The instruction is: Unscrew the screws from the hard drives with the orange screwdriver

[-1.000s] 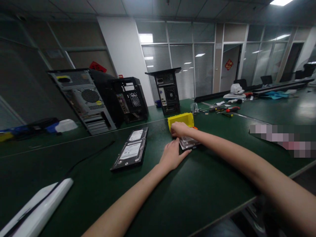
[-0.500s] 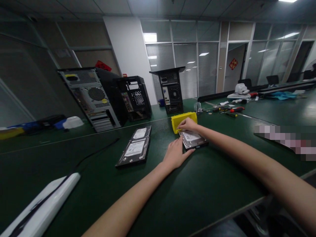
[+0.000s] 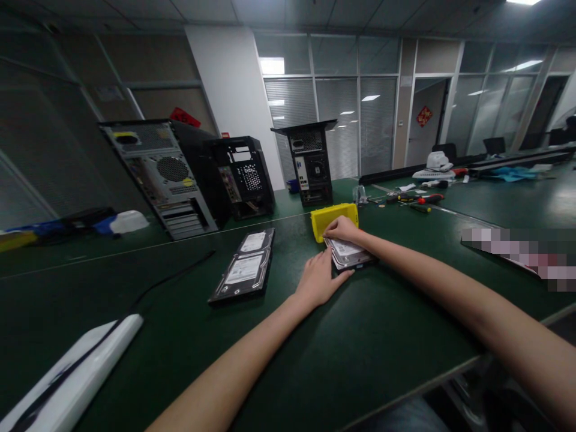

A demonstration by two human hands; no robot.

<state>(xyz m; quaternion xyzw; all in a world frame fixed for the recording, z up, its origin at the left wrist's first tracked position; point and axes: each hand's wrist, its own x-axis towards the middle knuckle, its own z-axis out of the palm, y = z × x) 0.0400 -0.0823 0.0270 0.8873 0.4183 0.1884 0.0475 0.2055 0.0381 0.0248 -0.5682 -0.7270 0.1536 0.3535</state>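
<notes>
So the hard drive [image 3: 354,259] in play is flat on the green worktop [image 3: 279,372], label up, just in front of a yellow box [image 3: 332,215]. The left hand [image 3: 315,277] is loosely spread at its near left corner: fingers along the left side, thumb out by the near edge, not wrapped around anything. Looks to me like it's bracing the drive so it doesn't skate around.

The right hand [image 3: 342,229] reaches over the drive with its fingers bunched close together at the far left corner, right by the box. Can't tell if there's something tiny pinched in there. Having the box that close probably just saves reaching.

Two more hard drives [image 3: 243,270] lie end to end off to the left, labels up too, so I'd guess they're parked out of the way. The screwdrivers [image 3: 429,199] are further back on the right, well apart from both hands.
</notes>
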